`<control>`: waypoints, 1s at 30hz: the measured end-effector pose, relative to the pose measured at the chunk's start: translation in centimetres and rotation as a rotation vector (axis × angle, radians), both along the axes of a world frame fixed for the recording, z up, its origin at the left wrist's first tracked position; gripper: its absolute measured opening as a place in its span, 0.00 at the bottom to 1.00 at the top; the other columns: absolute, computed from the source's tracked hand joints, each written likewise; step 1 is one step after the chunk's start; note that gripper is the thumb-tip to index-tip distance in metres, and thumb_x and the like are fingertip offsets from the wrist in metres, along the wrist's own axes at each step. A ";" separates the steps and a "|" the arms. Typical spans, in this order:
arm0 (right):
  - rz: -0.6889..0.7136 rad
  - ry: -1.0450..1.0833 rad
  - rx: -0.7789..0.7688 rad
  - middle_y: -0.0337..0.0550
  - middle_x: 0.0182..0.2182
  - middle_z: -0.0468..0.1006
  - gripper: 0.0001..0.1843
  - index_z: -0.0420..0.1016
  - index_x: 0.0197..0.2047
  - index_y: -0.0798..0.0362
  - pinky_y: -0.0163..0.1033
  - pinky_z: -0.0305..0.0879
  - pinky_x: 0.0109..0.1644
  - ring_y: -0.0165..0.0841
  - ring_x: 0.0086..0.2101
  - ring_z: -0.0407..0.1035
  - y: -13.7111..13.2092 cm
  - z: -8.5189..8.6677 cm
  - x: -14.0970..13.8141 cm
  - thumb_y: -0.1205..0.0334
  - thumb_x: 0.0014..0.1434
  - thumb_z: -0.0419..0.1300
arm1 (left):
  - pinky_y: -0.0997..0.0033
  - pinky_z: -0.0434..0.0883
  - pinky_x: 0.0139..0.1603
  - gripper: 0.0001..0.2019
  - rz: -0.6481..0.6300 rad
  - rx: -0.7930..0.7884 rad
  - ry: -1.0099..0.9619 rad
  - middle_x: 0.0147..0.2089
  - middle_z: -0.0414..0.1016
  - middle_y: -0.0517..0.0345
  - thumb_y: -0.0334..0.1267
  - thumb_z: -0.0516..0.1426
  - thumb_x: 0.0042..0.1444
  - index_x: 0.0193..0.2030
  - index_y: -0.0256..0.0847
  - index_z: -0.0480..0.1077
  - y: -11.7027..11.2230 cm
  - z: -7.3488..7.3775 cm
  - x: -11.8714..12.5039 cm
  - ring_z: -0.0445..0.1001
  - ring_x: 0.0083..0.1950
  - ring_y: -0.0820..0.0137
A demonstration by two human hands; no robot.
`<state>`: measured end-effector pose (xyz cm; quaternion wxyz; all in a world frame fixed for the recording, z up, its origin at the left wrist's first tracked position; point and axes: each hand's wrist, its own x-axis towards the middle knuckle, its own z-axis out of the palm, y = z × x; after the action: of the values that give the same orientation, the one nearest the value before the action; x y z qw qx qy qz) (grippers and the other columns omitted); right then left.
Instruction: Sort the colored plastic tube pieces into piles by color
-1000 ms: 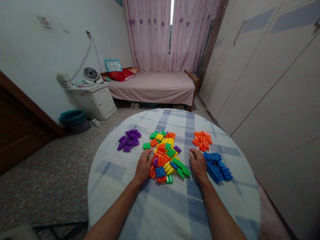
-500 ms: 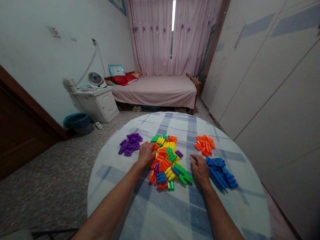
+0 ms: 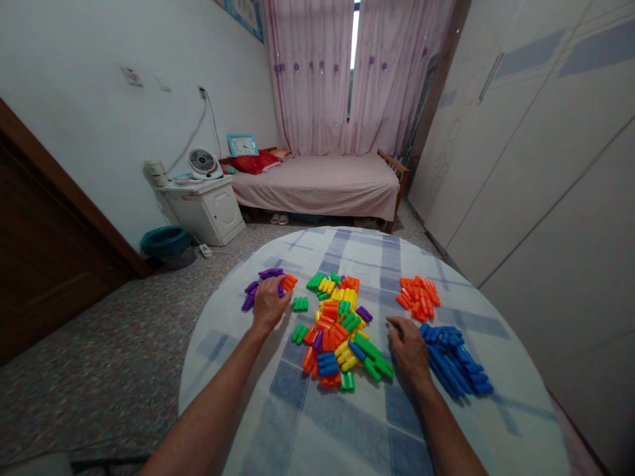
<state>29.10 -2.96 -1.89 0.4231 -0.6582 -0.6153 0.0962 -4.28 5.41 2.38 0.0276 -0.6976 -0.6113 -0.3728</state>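
Block piles: four; left hand holds one orange block.

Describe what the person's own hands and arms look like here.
The left hand and right hand are ungloved, with no ring or watch visible. The left forearm and right forearm are bare, with no sleeve, cable or marking showing within the frame.

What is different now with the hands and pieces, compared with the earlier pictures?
The left hand moved left, from the mixed pile to the purple pieces, carrying an orange piece. The right hand stayed beside the blue pieces; the separate orange pile also stayed.
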 end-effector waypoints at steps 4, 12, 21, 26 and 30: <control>-0.002 -0.007 -0.009 0.49 0.40 0.75 0.17 0.74 0.42 0.54 0.46 0.62 0.49 0.40 0.43 0.68 0.1 -0.1 0.0 0.59 0.57 0.48 | 0.57 0.65 0.53 0.17 0.005 -0.009 -0.019 0.46 0.74 0.49 0.40 0.57 0.52 0.49 0.38 0.70 -1.5 0.3 -2.0 0.70 0.49 0.58; -0.008 -0.002 0.001 0.48 0.39 0.75 0.16 0.74 0.41 0.54 0.47 0.62 0.50 0.40 0.42 0.67 0.2 -0.2 0.0 0.59 0.56 0.48 | 0.59 0.68 0.52 0.17 -0.094 -0.163 -0.209 0.48 0.74 0.51 0.43 0.56 0.53 0.49 0.41 0.70 -6.2 -1.5 0.5 0.72 0.50 0.61; -0.003 -0.005 0.008 0.48 0.39 0.75 0.15 0.74 0.41 0.54 0.47 0.63 0.50 0.39 0.43 0.67 0.2 0.0 -0.2 0.62 0.56 0.48 | 0.63 0.73 0.42 0.19 -0.175 -0.225 -0.407 0.44 0.74 0.53 0.45 0.56 0.51 0.48 0.39 0.70 -4.1 -1.0 2.5 0.74 0.38 0.67; -0.012 0.061 0.011 0.48 0.39 0.76 0.15 0.75 0.41 0.54 0.48 0.64 0.50 0.40 0.43 0.69 -0.3 0.8 -0.4 0.61 0.57 0.50 | 0.64 0.74 0.41 0.21 -0.195 -0.252 -0.543 0.45 0.75 0.51 0.46 0.57 0.51 0.49 0.38 0.69 -3.2 -0.3 4.8 0.75 0.37 0.67; -0.003 0.207 0.086 0.48 0.45 0.76 0.15 0.74 0.44 0.52 0.50 0.63 0.54 0.40 0.46 0.69 -1.3 3.8 -1.1 0.56 0.59 0.51 | 0.65 0.74 0.43 0.20 -0.379 -0.250 -0.552 0.45 0.75 0.54 0.43 0.58 0.52 0.51 0.41 0.68 -4.4 2.3 7.4 0.75 0.39 0.67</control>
<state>28.01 -4.29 1.91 0.5123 -0.6270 -0.5708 0.1366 3.09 1.03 4.65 -0.2939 -0.6694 -0.4965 -0.4680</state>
